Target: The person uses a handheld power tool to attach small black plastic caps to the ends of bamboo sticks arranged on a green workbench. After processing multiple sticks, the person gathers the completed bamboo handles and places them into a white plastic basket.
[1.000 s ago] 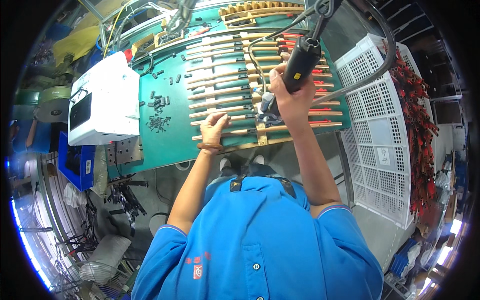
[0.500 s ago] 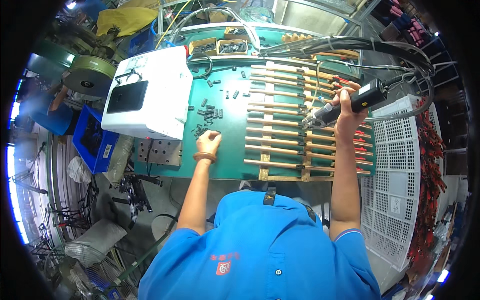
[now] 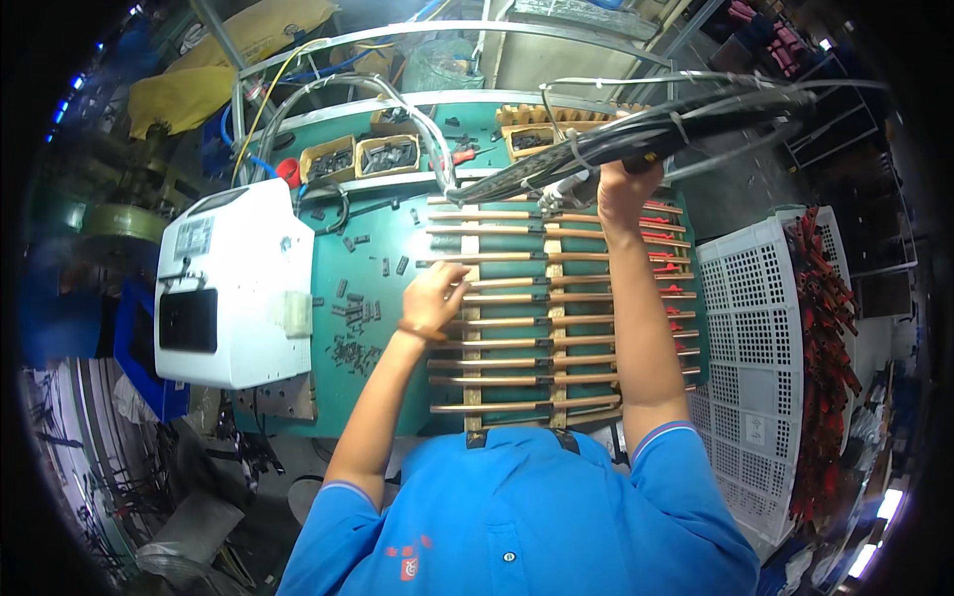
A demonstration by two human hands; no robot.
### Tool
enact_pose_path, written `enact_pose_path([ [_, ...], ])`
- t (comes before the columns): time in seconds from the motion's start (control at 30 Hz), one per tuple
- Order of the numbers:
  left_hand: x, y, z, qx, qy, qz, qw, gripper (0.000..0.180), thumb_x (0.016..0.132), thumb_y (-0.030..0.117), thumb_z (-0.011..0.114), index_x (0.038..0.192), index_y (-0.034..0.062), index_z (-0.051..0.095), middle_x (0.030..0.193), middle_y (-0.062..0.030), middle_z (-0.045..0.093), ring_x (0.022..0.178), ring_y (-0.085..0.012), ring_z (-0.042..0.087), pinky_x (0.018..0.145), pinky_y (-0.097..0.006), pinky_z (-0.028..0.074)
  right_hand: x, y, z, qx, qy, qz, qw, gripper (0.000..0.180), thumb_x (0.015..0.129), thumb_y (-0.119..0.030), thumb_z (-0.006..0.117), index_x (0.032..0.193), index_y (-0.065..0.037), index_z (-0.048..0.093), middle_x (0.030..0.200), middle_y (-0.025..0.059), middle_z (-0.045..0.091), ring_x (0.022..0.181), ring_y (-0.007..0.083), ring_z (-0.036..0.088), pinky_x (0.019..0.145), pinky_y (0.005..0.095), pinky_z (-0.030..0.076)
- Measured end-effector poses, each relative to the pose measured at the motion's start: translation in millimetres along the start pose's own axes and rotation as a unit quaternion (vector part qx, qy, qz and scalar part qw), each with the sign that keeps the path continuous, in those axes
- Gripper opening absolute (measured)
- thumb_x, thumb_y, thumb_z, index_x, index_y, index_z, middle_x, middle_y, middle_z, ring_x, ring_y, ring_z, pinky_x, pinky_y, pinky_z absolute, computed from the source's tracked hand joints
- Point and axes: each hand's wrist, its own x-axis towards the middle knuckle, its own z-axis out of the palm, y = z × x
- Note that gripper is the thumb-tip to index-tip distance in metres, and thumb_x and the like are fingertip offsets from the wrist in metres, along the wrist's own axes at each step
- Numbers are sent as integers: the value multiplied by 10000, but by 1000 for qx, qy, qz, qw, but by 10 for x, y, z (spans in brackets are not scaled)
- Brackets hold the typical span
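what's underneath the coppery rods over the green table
Two wooden rails show beneath the rods, with green tabletop between; the right forearm hides whatever lies under it.

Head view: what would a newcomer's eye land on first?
The ladder-like row of copper-coloured rods across the green table, before the person. Then the bulky white machine at the left, and the white perforated crate at the right, red pieces along its edge.

Rods: smooth, glossy
Left machine casing: smooth, glossy
Tabletop: smooth, slight sheen
Right crate: smooth plastic
Shirt: matt cloth
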Motion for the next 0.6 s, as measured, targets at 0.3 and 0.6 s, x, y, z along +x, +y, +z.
enact_pose_path([
  [0.3,1694,-298,1400,5,-30,-3,1000,277,754,77,695,1022,42,637,1040,-140,622,960,-343,599,818,-401,486,419,569,-94,-26,-6,59,998,319,782,40,621,1085,8,526,757,9,577,598,70,562,554,216,501],
  [0.6,1717,-531,1584,-39,-78,-10,996,271,723,146,778,955,50,679,823,-154,662,722,-273,655,658,-336,511,577,739,-81,-108,-43,-30,993,386,738,62,662,1100,9,540,813,-19,565,673,37,523,637,196,465],
])
